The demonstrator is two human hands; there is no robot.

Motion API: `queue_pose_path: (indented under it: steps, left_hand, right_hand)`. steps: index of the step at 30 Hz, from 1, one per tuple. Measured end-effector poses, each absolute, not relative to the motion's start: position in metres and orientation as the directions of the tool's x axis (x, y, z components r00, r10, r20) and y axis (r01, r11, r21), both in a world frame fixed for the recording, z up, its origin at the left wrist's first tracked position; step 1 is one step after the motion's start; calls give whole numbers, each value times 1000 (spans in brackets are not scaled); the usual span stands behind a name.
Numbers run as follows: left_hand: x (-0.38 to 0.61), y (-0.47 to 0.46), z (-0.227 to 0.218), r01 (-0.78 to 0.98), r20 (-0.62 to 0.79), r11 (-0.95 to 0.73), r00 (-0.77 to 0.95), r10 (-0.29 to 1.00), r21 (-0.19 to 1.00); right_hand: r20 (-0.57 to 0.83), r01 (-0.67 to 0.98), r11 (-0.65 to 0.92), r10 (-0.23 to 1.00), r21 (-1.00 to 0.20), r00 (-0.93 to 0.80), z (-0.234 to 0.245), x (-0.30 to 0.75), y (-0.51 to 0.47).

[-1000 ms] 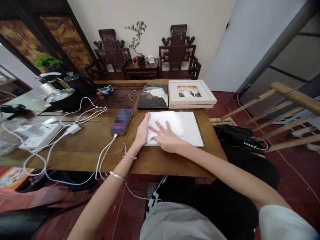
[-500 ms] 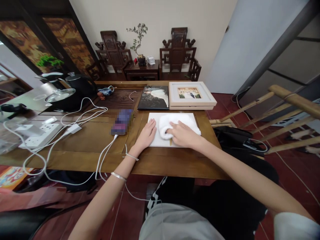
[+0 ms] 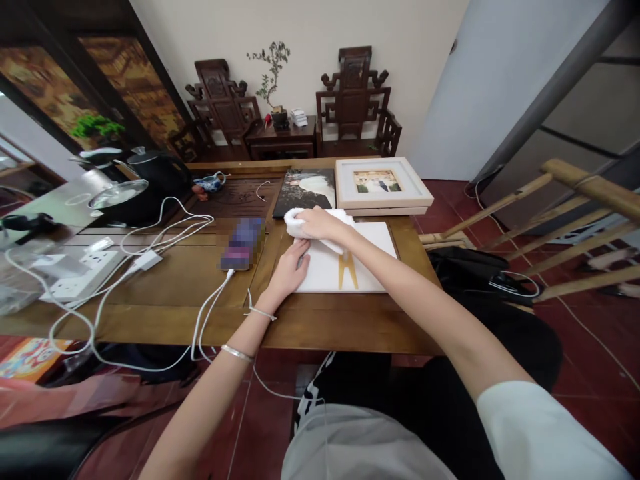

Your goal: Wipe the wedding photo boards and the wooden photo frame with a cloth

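A white flat panel (image 3: 375,257) with a tan A-shaped piece (image 3: 347,272) on its face lies on the wooden table. My right hand (image 3: 320,223) is closed on a folded white cloth (image 3: 295,221), which covers the panel's far left part and its far edge. At the panel's left edge rests my left hand (image 3: 293,267), fingers stretched out and flat, holding nothing. The left fingertips are close below the cloth; whether they touch it I cannot tell.
Behind the panel lie a dark photo panel (image 3: 306,193) and a white framed picture (image 3: 380,180). To the left are a phone (image 3: 243,245) on a cable, a power strip (image 3: 83,273) and black kettles (image 3: 157,170). A bamboo chair (image 3: 575,193) stands at the right.
My right hand has moved the cloth from the panel's middle to its far left corner. The tan piece is now uncovered. My left hand stays at the left edge.
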State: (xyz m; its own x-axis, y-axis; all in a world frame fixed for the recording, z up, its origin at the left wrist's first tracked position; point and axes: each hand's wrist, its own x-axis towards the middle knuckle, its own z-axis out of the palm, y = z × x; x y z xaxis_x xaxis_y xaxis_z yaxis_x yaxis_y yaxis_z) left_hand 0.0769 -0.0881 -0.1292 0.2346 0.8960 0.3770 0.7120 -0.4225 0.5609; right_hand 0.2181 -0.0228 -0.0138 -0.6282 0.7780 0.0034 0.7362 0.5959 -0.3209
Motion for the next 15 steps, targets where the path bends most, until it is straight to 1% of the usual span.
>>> queue_pose_path:
  steps: [5,8,11,13,15]
  left_hand:
    - [77,-88,-133,706,387,-429,234,892,563]
    - [78,-89,-132,705,377,-424,235,896,569]
    - [78,-90,-131,697,370,-420,233,899,580]
    - [78,-91,-130,697,367,-416,231,901,584]
    - [79,-91,-130,699,365,-413,228,903,583]
  right_hand:
    - [-63,831,474,857,-291,-511,0,255,-22]
    - [-47,850,433,883,-300,-466,1,297,-23]
    - [-11,869,397,908,-296,-418,-8,340,-29]
    - [29,873,406,910,-270,-414,-18,362,-40]
    - [44,853,462,884,-244,-466,-27,376,-63]
